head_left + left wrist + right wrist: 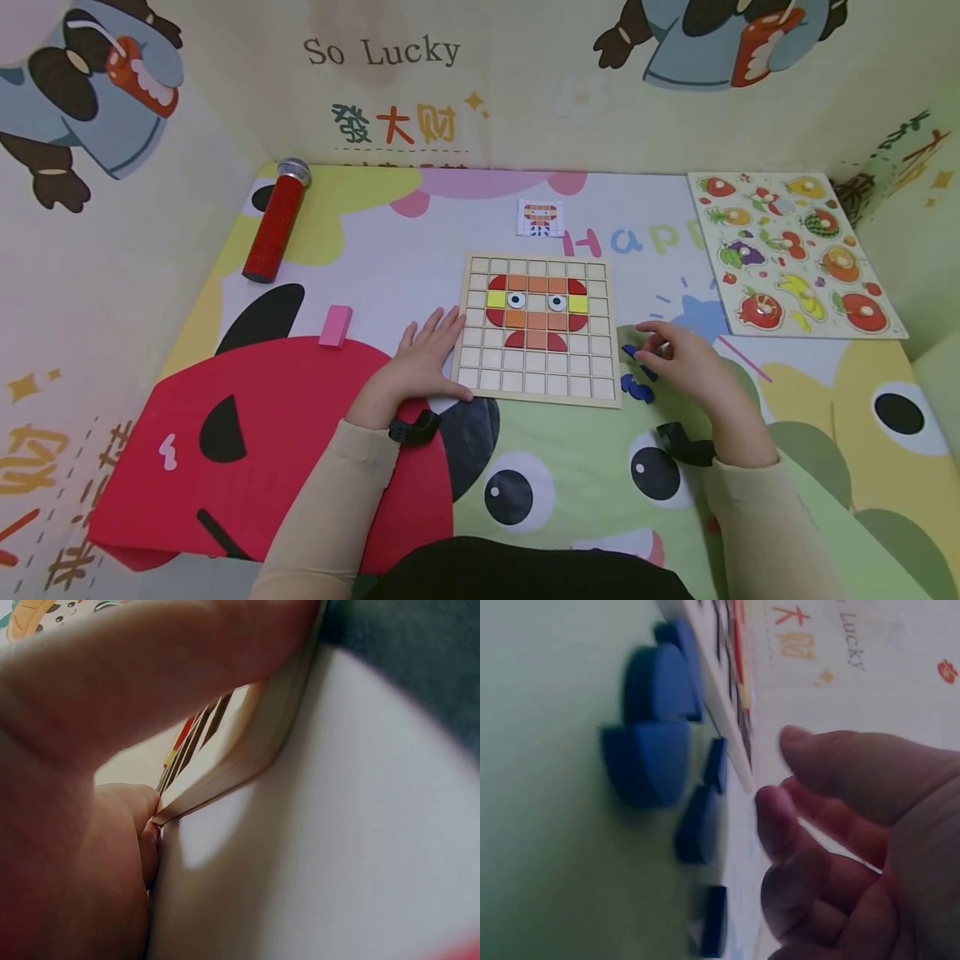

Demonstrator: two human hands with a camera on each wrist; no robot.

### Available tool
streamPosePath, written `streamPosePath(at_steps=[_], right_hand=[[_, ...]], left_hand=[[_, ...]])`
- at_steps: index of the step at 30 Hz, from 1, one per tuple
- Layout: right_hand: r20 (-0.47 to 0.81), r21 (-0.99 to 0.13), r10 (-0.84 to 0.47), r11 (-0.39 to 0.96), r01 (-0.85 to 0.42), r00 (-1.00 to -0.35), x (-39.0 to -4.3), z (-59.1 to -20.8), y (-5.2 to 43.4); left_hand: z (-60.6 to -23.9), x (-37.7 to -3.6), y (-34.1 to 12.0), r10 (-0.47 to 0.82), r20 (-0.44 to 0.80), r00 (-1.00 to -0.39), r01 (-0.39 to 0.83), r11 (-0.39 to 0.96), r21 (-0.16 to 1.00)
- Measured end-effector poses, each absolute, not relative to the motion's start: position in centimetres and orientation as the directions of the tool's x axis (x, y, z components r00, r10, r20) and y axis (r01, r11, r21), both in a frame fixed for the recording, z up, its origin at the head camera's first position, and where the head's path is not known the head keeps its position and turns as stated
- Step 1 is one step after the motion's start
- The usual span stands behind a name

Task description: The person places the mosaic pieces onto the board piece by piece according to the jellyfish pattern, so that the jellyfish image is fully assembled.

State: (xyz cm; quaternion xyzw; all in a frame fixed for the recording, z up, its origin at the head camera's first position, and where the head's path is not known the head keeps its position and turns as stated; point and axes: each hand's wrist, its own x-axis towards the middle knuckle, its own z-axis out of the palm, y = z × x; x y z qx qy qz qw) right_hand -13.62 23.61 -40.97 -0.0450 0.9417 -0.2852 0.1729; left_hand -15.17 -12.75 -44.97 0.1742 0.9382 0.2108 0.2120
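Head view: a square wooden grid board lies at mat centre, its upper rows filled with red, orange and yellow tiles and two eye tiles, its lower rows bare. The left hand, fingers straight, rests flat against the board's 9 o'clock edge. The right hand, fingers loosely curled, hovers over blue pieces at the board's 3 o'clock side.

Left wrist view: the thumb presses the board's edge.

Right wrist view: curled fingers near the blue pieces; whether they touch one cannot be told.
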Motion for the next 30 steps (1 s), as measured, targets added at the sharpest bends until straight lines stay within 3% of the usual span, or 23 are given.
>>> streamPosePath(at_steps=[8,30], right_hand=[[-0.352,-0.529,-0.205,0.849,0.013,-0.913,-13.4,-41.5,23.1],[-0.331,-0.479,-0.22,0.877,-0.038,-0.918,-13.9,-42.5,22.7]], left_hand=[[-45.0,-15.2,-12.7,0.42,-0.321,-0.849,0.24,0.848,0.472],[-45.0,-15.2,-12.7,0.421,-0.33,-0.845,0.244,0.852,0.463]])
